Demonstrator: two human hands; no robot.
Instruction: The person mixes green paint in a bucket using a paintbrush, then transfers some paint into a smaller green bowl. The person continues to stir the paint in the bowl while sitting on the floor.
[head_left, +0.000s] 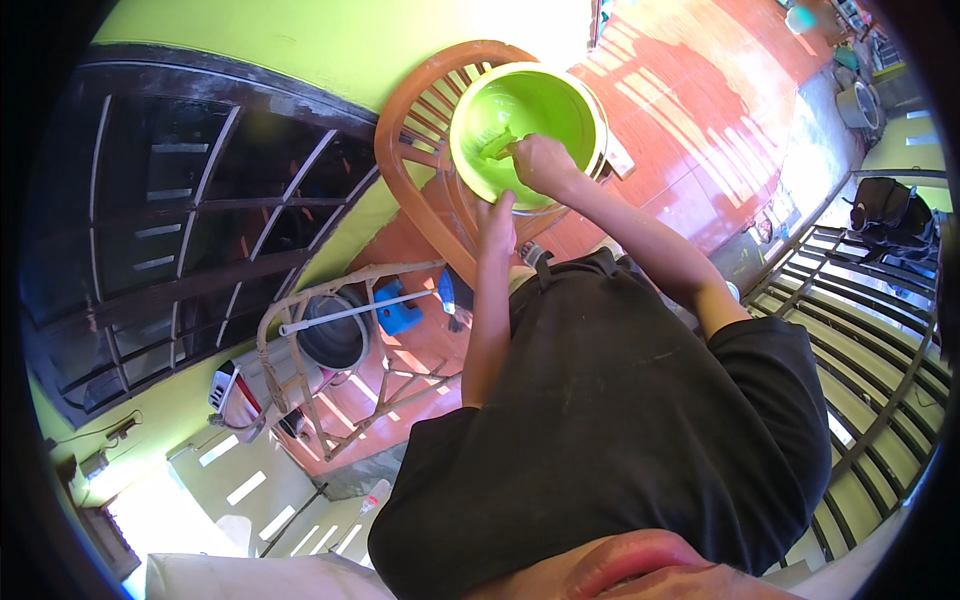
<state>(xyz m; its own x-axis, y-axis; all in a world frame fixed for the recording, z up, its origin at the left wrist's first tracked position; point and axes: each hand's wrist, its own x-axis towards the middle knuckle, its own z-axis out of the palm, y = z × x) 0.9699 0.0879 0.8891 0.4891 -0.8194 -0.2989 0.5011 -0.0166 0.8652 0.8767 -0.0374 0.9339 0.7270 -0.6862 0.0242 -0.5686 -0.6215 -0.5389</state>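
A lime-green bucket point(478, 105) with a pale rim is tilted toward me on a brown slatted armchair point(392, 120). My left hand point(497, 228) grips the near rim, its thumb up against the edge and the other fingers mostly hidden. Inside the bucket's mouth, my right hand point(543, 165) is closed on a small light-green piece point(495, 146). That piece nearly matches the bucket's colour, and its kind is hard to make out. A thin wire handle shows along the bucket's right side.
Left of me are a dark-framed window point(190, 190), a bare wooden frame point(268, 340), a dark round tub point(333, 335), a blue plastic item point(399, 310) and a pale-handled brush point(360, 312). To the right, a black backpack point(885, 208) hangs by the metal railing point(850, 300). Reddish tiles point(680, 190) cover the floor.
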